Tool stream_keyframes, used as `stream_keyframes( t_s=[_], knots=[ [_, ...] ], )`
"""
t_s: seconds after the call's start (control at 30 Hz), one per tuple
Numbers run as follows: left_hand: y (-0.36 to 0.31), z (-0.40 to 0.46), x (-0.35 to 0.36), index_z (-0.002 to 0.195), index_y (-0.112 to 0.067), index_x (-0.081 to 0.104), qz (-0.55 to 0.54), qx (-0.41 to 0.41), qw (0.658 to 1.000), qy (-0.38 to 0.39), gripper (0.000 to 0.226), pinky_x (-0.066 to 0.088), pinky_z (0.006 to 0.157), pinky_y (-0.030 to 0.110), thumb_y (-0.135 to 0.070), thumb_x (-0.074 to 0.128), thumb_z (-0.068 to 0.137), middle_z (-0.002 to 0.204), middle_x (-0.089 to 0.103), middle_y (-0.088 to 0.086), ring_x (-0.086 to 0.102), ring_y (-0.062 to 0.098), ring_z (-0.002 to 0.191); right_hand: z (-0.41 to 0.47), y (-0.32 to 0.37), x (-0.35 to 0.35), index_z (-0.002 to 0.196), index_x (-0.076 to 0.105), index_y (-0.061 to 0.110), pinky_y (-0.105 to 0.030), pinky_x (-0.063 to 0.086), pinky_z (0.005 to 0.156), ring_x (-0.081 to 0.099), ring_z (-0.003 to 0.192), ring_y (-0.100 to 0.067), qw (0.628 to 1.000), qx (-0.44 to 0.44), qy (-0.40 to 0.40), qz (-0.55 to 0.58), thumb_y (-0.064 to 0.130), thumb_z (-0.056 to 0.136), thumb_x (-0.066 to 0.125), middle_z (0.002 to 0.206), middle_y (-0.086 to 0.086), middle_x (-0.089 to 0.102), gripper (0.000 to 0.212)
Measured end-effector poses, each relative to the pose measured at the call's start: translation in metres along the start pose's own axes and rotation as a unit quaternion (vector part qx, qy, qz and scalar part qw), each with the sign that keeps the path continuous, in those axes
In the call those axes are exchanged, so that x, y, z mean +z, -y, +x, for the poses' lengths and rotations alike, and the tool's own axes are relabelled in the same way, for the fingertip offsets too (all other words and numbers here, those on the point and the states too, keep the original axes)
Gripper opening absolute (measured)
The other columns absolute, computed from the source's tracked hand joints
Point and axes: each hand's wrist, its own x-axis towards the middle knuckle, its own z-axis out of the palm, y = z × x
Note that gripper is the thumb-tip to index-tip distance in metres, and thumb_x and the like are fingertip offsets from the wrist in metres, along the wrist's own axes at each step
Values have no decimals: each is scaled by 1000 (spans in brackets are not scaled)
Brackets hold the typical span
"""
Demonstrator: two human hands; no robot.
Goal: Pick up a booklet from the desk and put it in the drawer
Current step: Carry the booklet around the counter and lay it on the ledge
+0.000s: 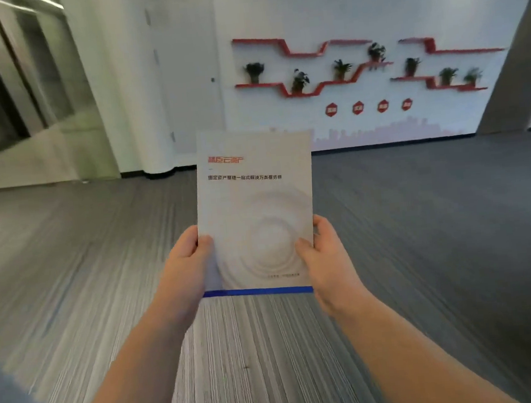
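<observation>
Both grips, left hand (pixel 187 262) and right hand (pixel 325 257), were closed on the white booklet (pixel 255 208), held upright above the carpeted floor (pixel 270 345), seemingly for carrying; no drawer was seen

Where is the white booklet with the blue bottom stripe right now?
In the head view's centre, the white booklet is held upright above the grey carpet, between the left hand and right hand.

Fingers of left hand (pixel 187 259) and right hand (pixel 325 254) hidden behind booklet (pixel 255 208); only thumbs show on cover. Small print near booklet's lower edge unreadable. Red wall badges (pixel 368 107) at 1 o'clock too blurred to read. Both forearms cut off at 6 o'clock.
</observation>
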Motion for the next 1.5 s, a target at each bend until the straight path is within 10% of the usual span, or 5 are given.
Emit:
stream_keyframes(
  t_s=[0.17, 0.37, 0.73, 0.93, 1.5],
  knots=[
    [3, 124, -7, 90, -28, 66, 18, -11, 997, -69, 25, 50, 92, 50, -29, 43, 98, 106, 69, 8, 63, 21, 95, 147, -16, 49, 120, 51, 35, -34, 56, 92, 66, 106, -8, 997, 24, 75, 24, 10, 98, 48, 117, 10, 68, 34],
    [14, 259, -5, 84, -17, 60, 41, 2, 983, -180, 26, 46, 69, 31, -21, 41, 101, 81, 63, -6, 56, 12, 77, 307, -40, 105, 128, 45, 34, -28, 54, 90, 64, 107, -3, 984, 22, 174, 24, 13, 100, 45, 120, 14, 64, 35],
    [55, 493, -70, 96, -17, 63, 57, 1, 899, -434, 25, 51, 70, 33, -20, 39, 101, 96, 69, 1, 63, 16, 85, 579, -100, 292, 120, 44, 48, -42, 50, 103, 63, 116, -10, 901, 37, 432, 9, 27, 98, 48, 127, 12, 64, 30],
    [60, 554, -172, 97, -9, 60, 99, -7, 827, -553, 27, 49, 52, 19, -24, 38, 101, 87, 63, -1, 55, 12, 72, 626, -115, 449, 105, 59, 28, -43, 54, 96, 67, 105, -15, 844, 22, 535, -26, 19, 98, 44, 111, 5, 70, 19],
    [68, 681, -558, 95, -19, 67, 116, -33, 703, -700, 25, 53, 85, 39, -23, 43, 100, 100, 75, 2, 69, 20, 94, 650, -147, 942, 102, 59, 24, -47, 52, 96, 68, 102, -18, 708, 6, 704, 49, 13, 98, 45, 105, 2, 72, 19]
  ],
)
